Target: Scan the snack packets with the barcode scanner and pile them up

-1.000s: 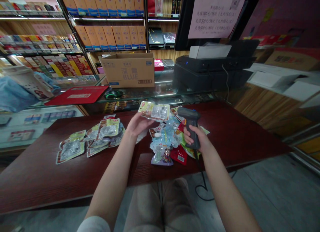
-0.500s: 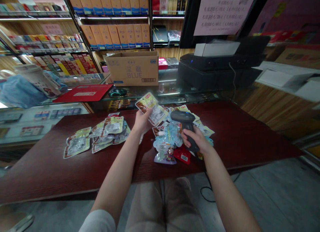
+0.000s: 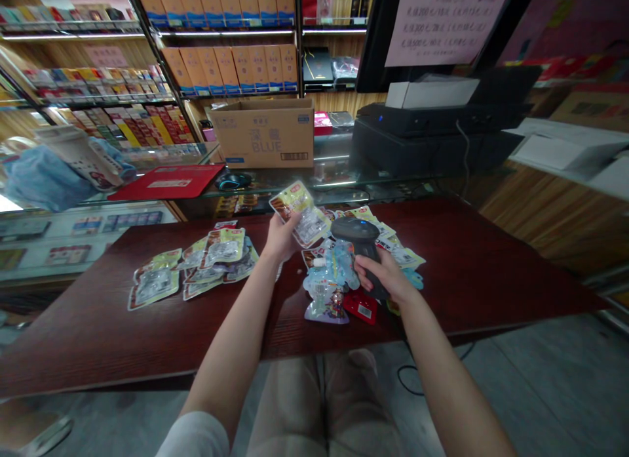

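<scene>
Over a dark-red table [image 3: 481, 260] before shop shelves [image 3: 226, 33], left grip [image 3: 281, 238] closed round packet [image 3: 295, 201], right grip [image 3: 386, 277] round scanner [image 3: 354, 230].

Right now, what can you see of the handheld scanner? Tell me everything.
The scanner looks like dark grey plastic, with a broad, rounded head, a narrower grip below and a small blue light on top. The right hand holds it by the grip, head up and facing left, toward the packet in the left hand; I cannot tell whether they touch. It is over the packet pile. The grip's lower end is partly hidden.
</scene>
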A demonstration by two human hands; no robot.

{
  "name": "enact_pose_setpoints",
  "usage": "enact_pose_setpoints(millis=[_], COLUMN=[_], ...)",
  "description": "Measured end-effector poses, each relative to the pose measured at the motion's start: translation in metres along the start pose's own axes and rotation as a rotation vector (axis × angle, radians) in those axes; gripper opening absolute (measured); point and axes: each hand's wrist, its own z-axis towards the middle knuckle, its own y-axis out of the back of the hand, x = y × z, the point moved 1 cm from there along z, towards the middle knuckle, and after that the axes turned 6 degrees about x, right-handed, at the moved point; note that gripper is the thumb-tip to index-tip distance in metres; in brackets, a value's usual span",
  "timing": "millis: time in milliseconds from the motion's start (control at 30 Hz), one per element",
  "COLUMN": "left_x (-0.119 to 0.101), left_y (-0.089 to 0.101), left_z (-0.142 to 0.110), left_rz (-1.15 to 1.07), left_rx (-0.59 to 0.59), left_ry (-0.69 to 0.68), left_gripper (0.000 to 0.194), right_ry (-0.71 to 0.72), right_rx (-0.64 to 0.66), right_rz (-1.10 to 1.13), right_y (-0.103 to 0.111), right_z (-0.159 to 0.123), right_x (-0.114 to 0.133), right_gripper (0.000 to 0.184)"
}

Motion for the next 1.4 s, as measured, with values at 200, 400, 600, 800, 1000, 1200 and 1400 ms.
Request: enact_pose_setpoints(millis=[200,400,600,800,1000,1200,1400], left_x=[0.004,0.006,0.004,-0.009,-0.05,-0.092,-0.113], left_y=[0.003,0.004,0.002,0.012,0.039,0.083,0.114], left_z=[0.002,0.002,0.002,0.002,-0.004,-0.022,-0.044], left_rz=[-0.015,0.015,0.005,0.139,0.58,1.054,1.397], left_rx=[0.015,0.038,0.018,0.023,-0.016,-0.182,-0.394], left_ry=[0.017,0.012,0.005,0.017,-0.033,-0.061,0.065], left_gripper=[0.054,0.05,0.053,0.047,0.038,0.04,0.041], right_ry=[-0.02,-0.013,-0.008,0.011,0.025,0.038,0.033], right_rx=[-0.01,-0.004,-0.002,0.005,0.008,0.016,0.019], right_rz=[-0.018,-0.012,-0.003,0.067,0.105,0.14,0.164], right_y=[-0.003,-0.001,-0.002,-0.001,-0.001,-0.015,-0.034], right_z=[0.001,0.001,-0.001,-0.003,-0.004,-0.004,0.001], right_x=[-0.001,-0.003,-0.002,-0.004,-0.001,0.0,-0.005], right_gripper=[0.036,0.033,0.034,0.036,0.036,0.033,0.033])
